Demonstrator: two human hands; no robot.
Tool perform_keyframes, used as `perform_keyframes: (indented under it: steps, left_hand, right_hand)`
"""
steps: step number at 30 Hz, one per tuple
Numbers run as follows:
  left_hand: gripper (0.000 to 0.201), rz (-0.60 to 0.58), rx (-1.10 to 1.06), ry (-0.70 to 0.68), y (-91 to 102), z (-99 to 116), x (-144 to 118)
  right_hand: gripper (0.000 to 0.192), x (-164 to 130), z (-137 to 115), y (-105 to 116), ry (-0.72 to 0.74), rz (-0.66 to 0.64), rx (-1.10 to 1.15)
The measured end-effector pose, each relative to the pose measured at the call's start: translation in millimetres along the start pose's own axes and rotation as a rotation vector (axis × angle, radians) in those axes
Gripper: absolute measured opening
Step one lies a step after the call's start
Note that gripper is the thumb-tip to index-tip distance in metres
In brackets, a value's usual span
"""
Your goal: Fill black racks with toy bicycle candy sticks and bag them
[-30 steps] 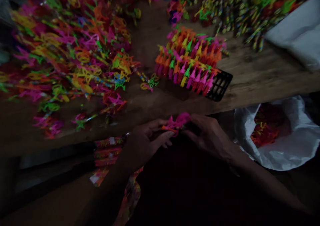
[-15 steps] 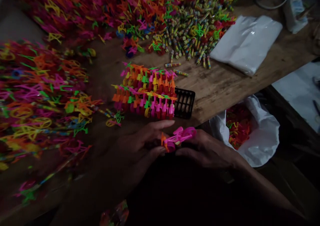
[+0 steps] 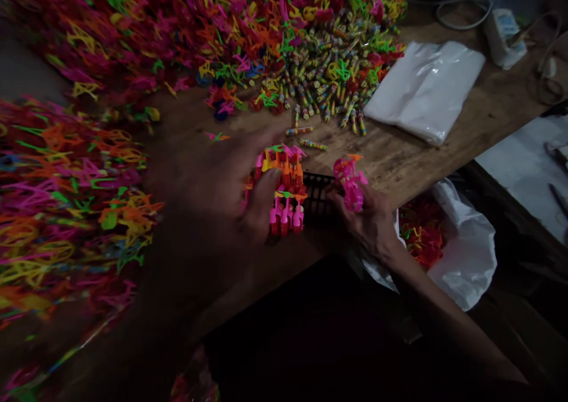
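Nearest the camera, a pink plastic toy [image 3: 350, 183] is held upright in the right hand [image 3: 370, 221], pinched at its lower end by the fingertips, at the front edge of the wooden table [image 3: 399, 153] just right of the black grid tray [image 3: 320, 193]. The piece is judged to be very light, thin and rigid, with slender projecting parts that may snap or bend if squeezed; hold is best taken at the thicker lower body, not at the fine upper tips. The smooth plastic is judged slightly slippery, so a firm pinch is advised.

The left hand [image 3: 222, 195] is laid over the row of assembled toys [image 3: 286, 198] standing in the tray, fingers curled against their left side; whether anything is clasped cannot be told because of blur.

To the right, below the table edge, a white plastic bag [image 3: 465, 254] holding red and orange pieces is seen. Farther back, a folded clear plastic sheet [image 3: 423, 91], small printed sticks [image 3: 323, 94] and large heaps of coloured parts [image 3: 177, 29] are spread out.

No brand, label or legible writing can be made out.
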State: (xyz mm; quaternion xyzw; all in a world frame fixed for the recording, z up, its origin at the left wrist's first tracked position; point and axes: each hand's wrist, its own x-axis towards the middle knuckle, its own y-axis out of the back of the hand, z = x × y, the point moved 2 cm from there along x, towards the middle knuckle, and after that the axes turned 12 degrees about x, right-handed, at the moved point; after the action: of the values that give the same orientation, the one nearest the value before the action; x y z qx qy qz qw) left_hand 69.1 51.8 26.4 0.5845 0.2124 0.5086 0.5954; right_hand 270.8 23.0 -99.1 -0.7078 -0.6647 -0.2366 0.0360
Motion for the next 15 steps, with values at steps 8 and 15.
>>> perform_keyframes:
  steps: [8,15]
  left_hand:
    - [0.043,-0.192,0.230,-0.162,-64.1,-26.1,31.8]
    - [0.037,-0.131,0.210,-0.138,-70.7,-31.4,32.2]
  right_hand:
    - [0.030,38.0,29.2,-37.6,0.050,-0.013,-0.022]
    - [0.022,38.2,26.1,-41.7,0.094,-0.025,-0.140]
